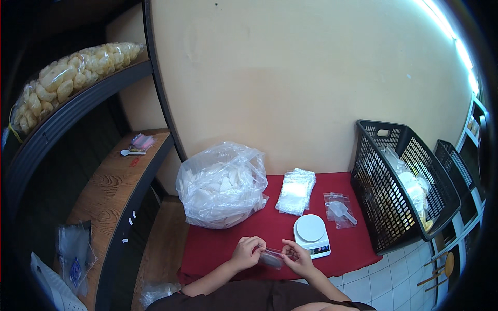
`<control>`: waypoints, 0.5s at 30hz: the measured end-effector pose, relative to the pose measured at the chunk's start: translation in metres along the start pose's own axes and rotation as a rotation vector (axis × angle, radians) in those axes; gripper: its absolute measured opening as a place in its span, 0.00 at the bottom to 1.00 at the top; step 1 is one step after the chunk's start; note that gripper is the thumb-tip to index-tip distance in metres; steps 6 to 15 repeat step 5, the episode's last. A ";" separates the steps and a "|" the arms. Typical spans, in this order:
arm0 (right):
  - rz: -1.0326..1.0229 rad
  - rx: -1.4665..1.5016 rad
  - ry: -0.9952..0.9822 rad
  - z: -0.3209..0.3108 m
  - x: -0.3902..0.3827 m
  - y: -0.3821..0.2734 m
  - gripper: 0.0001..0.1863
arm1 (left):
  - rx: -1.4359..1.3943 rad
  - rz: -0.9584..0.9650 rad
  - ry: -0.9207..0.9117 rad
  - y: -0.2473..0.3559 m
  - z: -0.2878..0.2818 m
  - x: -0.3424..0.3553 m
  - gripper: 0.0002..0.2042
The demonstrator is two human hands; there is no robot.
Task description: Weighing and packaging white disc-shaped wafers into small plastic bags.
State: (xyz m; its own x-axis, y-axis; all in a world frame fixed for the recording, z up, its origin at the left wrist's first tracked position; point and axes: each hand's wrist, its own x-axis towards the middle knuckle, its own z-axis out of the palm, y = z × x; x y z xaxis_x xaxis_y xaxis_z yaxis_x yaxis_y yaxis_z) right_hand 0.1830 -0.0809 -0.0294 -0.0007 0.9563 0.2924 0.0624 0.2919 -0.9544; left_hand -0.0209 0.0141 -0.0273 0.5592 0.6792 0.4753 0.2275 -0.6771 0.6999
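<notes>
Between my two hands, near the front edge of the red-covered table [207, 254], is a small clear plastic bag [271, 259]. My left hand [249, 252] pinches one upper corner of it. With thumb and fingers, my right hand [297, 257] grips the opposite corner. The bag hangs flat, and I see nothing inside it. Just beyond my right hand stands a white kitchen scale [311, 229] with a bare round platform. A large clear bag of pale flat pieces [222, 184] rests at the table's far left.
A stack of clear bags [295, 192] and a clear scoop [341, 211] on a bag lie behind the scale. A tall black crate [386, 192] holding filled bags stands right. On the left shelves [111, 192] are a bag of puffed snacks [70, 78] and a white spoon [132, 153].
</notes>
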 end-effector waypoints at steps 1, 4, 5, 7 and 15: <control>-0.028 -0.078 0.000 0.000 -0.001 0.000 0.25 | 0.014 -0.015 -0.009 -0.001 0.001 0.000 0.04; -0.070 -0.207 0.034 0.002 -0.003 0.005 0.24 | 0.036 -0.041 -0.031 -0.005 0.004 0.000 0.04; -0.105 -0.236 0.027 0.002 -0.003 0.005 0.24 | 0.044 -0.055 -0.040 -0.003 0.004 0.001 0.04; -0.105 -0.236 0.027 0.002 -0.003 0.005 0.24 | 0.044 -0.055 -0.040 -0.003 0.004 0.001 0.04; -0.105 -0.236 0.027 0.002 -0.003 0.005 0.24 | 0.044 -0.055 -0.040 -0.003 0.004 0.001 0.04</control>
